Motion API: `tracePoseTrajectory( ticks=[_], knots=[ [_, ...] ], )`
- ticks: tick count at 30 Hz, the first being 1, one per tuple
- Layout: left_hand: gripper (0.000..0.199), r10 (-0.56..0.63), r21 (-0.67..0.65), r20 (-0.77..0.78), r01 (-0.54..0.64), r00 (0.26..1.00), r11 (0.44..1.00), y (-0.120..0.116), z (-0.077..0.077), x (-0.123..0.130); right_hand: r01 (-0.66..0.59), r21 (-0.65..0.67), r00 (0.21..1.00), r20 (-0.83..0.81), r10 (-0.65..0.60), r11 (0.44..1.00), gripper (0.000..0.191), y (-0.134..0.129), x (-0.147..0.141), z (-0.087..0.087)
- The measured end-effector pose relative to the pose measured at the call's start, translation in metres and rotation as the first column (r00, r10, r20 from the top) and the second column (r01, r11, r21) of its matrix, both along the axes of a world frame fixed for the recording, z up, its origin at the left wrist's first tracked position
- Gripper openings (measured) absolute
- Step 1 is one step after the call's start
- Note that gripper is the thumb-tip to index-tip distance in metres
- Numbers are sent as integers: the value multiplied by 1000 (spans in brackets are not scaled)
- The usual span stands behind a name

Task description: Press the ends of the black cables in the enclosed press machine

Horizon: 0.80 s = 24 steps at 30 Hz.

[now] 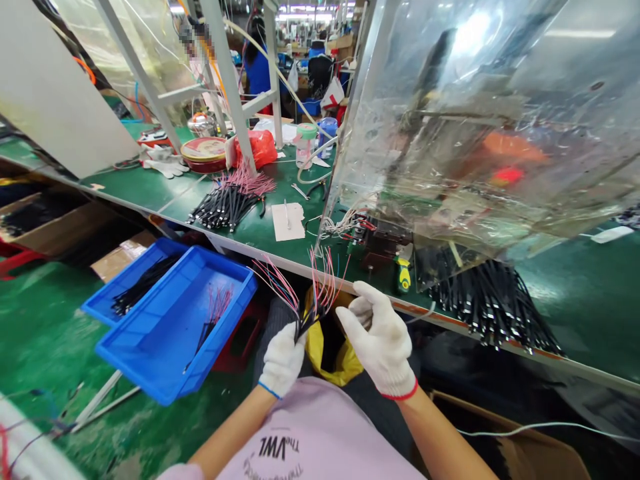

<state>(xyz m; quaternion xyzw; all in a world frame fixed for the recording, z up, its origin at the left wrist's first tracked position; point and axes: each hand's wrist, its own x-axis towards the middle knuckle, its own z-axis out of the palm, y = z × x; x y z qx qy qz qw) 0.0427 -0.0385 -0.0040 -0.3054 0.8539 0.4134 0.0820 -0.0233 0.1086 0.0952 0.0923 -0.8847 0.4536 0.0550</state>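
Observation:
My left hand [283, 360], in a white knit glove, is closed around a bundle of black cables [306, 324] in front of my lap. Thin pink, red, white and blue wire ends [325, 280] fan upward from the bundle, some leaning left and some right. To the right of them my right hand [377, 337], gloved in white with a red cuff, is raised with thumb and fingers apart and nothing visible between them. Below the bundle, a yellow bag [345, 367] hangs open at the table edge.
Two blue trays [170, 333] stand at left, with cables inside. On the green table [175, 200] lie a cable pile with pink ends [225, 200], a yellow-green tool [403, 270] and another black cable pile [495, 300]. A clear plastic sheet [480, 133] hangs at right.

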Motion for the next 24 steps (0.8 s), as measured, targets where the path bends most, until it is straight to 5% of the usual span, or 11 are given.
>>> tracePoseTrajectory(
  ticks=[5, 10, 17, 24],
  knots=[
    [27, -89, -49, -53, 86, 995, 995, 1, -4, 0, -185, 260, 982, 82, 169, 948, 45, 1, -9, 8],
    [27, -102, -89, -80, 95, 992, 992, 2, -8, 1, -214, 383, 975, 137, 173, 899, 47, -1, -17, 3],
    [24, -88, -115, -82, 79, 993, 990, 3, -11, 2, -224, 367, 947, 302, 112, 903, 28, -7, -19, 9],
    [24, -105, -123, -73, 96, 992, 988, 1, -13, 2, -235, 257, 948, 274, 162, 937, 25, -4, -14, 2]
  ],
)
